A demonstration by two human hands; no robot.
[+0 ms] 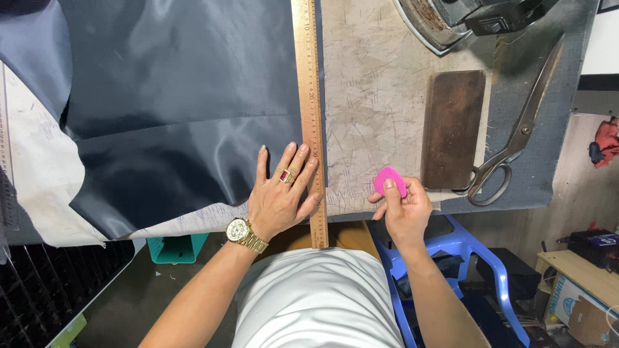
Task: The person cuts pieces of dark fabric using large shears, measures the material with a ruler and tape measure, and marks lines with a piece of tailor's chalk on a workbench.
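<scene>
In the head view, the left hand (pixel 282 193) lay flat and open, fingers spread, pressing a wooden ruler (pixel 311 116) against the edge of dark blue fabric (pixel 174 96) on the worktable (pixel 374 96). The right hand (pixel 403 209) was closed in a pinch on a pink tailor's chalk (pixel 390 179), held near the table's front edge, just right of the ruler. Large scissors (pixel 516 138) lay beside a brown block (pixel 453 129), and what appeared to be an iron (pixel 451 22) stood beyond.

The scene is evenly and brightly lit from overhead. Soft sheen is seen on the dark fabric (pixel 174 96) at upper left; shadows are faint, focus sharp throughout.
</scene>
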